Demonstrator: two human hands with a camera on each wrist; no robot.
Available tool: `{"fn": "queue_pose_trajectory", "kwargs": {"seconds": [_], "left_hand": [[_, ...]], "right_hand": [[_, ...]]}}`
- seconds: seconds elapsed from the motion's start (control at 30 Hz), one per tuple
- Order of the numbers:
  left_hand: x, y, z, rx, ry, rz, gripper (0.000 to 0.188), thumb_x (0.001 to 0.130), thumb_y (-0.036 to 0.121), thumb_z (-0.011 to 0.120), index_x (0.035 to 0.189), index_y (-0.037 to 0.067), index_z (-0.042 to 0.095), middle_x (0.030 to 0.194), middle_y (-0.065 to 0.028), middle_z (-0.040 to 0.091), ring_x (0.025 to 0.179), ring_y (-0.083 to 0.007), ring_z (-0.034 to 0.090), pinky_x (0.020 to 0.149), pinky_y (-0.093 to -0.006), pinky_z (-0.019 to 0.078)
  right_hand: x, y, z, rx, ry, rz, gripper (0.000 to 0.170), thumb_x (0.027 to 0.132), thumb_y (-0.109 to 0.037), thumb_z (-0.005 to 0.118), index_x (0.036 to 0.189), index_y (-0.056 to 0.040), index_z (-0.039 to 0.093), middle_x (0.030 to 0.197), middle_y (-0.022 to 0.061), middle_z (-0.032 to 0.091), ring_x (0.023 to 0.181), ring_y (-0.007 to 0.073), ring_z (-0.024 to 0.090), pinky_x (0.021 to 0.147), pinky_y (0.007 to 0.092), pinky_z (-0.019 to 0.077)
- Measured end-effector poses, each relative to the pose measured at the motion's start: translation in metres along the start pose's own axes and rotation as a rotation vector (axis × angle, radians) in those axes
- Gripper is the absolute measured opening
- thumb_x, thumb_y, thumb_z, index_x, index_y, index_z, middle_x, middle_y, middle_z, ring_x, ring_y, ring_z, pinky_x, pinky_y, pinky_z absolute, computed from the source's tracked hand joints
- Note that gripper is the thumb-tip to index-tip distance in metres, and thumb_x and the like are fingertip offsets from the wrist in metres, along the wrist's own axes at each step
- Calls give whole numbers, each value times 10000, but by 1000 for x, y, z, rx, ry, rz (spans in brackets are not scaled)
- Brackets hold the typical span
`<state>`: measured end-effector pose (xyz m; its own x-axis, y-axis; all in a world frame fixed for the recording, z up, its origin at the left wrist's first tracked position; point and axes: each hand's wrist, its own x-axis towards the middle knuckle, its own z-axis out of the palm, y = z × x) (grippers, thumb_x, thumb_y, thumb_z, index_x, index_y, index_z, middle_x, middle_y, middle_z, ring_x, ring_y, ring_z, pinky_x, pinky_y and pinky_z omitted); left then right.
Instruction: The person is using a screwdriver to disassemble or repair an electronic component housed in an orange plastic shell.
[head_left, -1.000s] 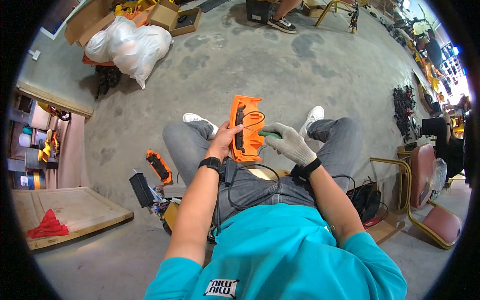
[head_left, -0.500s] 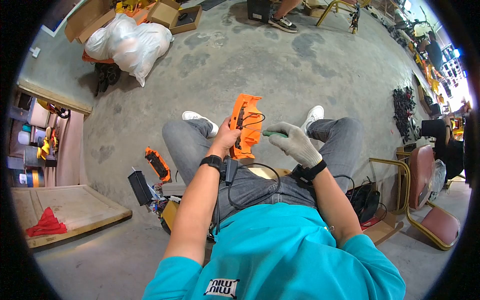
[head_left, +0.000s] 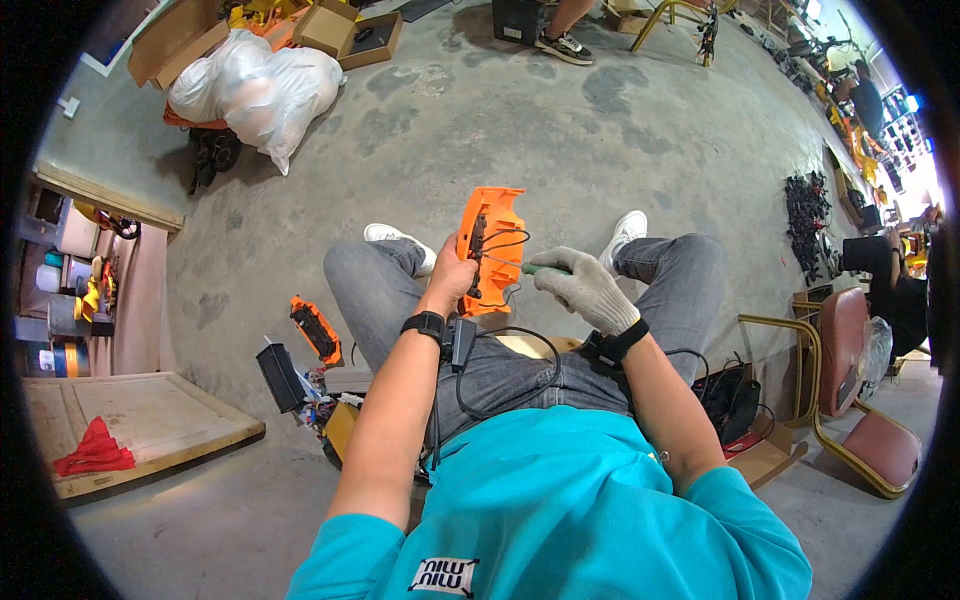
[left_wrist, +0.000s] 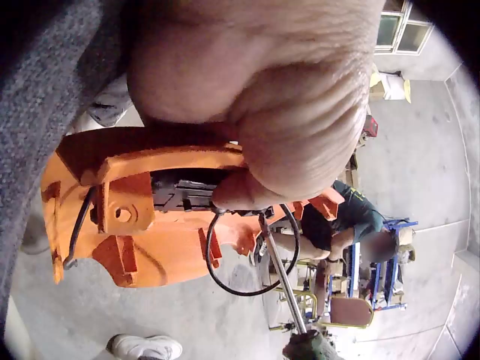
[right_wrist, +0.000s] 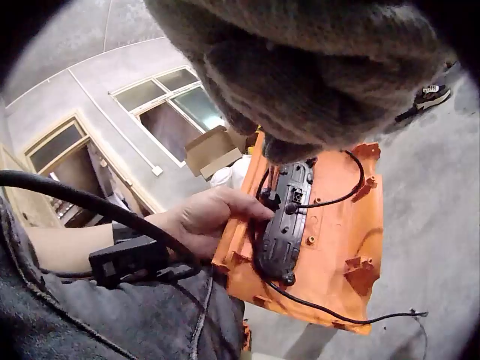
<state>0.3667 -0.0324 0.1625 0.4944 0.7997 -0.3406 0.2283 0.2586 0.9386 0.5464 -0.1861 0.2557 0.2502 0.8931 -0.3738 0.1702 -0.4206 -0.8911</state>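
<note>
My bare left hand (head_left: 455,278) grips the side of an orange plastic panel (right_wrist: 341,247) above my lap. Its thumb rests on a long black module (right_wrist: 283,244) fixed inside the panel. A thin black cable (right_wrist: 346,193) loops out of the module, and another trails from the panel's lower end in the right wrist view. In my gloved right hand (head_left: 590,290) is a screwdriver with a green handle (head_left: 546,268). Its metal shaft (left_wrist: 285,279) slants to the module, tip close beside the left thumb. The glove hides part of the handle.
A similar orange part (head_left: 318,332) with a black insert lies on the left, by a black box (head_left: 281,378) and loose wires. A folding chair (head_left: 850,370) stands at right. White bags (head_left: 270,95) and cartons (head_left: 372,42) sit at the far left; another person's foot (head_left: 565,48) is ahead.
The orange panel has tilted in my left hand and risen slightly. My right hand and screwdriver shifted right, then came back slightly left over the last half second.
</note>
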Motion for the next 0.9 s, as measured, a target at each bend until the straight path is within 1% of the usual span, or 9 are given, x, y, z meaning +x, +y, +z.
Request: {"fn": "queue_pose_trajectory", "kwargs": {"seconds": [0.1,0.2,0.43,0.5,0.53,0.7,0.73,0.8,0.9], "left_hand": [[4,-6,-1,19,5,11,599,795,-117,504,1384,-13,465,1153,-106,648,975,-199,647,859,-313,523],[7,-10,-2,5,5,-8,604,786,-114,504,1379,-2,482,1176,-97,647,1017,-199,630,921,-294,483],[2,-1,0,12,8,-8,610,783,-117,510,1382,-1,478,1170,-99,646,1018,-203,630,923,-297,483],[-4,8,1,99,18,-11,615,783,-121,516,1385,0,476,1170,-98,643,1023,-200,629,922,-299,483],[-2,5,1,99,17,-10,615,783,-121,516,1385,0,476,1170,-98,643,1023,-200,629,922,-299,483],[0,0,-1,131,4,47,636,783,-94,579,1402,6,472,1167,-106,659,1016,-204,643,889,-305,503],[1,-2,-1,130,2,47,636,783,-94,579,1402,6,472,1167,-106,659,1016,-204,643,889,-305,503],[4,-6,-2,91,-22,46,610,807,-100,592,1394,15,474,1155,-98,661,1013,-203,640,892,-305,499],[10,-18,-3,151,-4,123,569,827,-99,600,1372,18,482,1144,-91,658,1024,-202,633,903,-303,493]], "right_hand": [[1,1,1,20,-6,-15,391,881,-228,643,1182,20,666,794,26,624,600,70,516,512,237,420],[2,4,1,62,-30,3,393,886,-213,644,1191,35,654,816,30,640,599,68,507,499,230,405],[2,5,0,116,-58,21,447,877,-228,646,1235,39,628,841,31,643,601,68,495,494,223,392],[0,1,0,153,-48,35,396,860,-278,651,1118,20,675,808,19,630,583,66,515,493,227,405],[0,1,-2,153,-46,34,396,860,-278,651,1118,20,675,808,19,630,583,66,515,493,227,405],[2,-7,-11,412,-183,340,331,927,-324,621,1041,-17,661,805,0,619,507,25,425,385,199,295],[3,-4,-12,412,-180,341,331,927,-324,621,1041,-17,661,805,0,619,507,25,425,385,199,295],[7,8,-10,635,-275,445,323,961,-340,589,1014,-29,656,743,-20,600,454,4,386,346,178,257],[13,27,1,760,-401,525,326,992,-346,553,1004,-37,654,667,-42,563,411,-3,367,334,165,251]]}}
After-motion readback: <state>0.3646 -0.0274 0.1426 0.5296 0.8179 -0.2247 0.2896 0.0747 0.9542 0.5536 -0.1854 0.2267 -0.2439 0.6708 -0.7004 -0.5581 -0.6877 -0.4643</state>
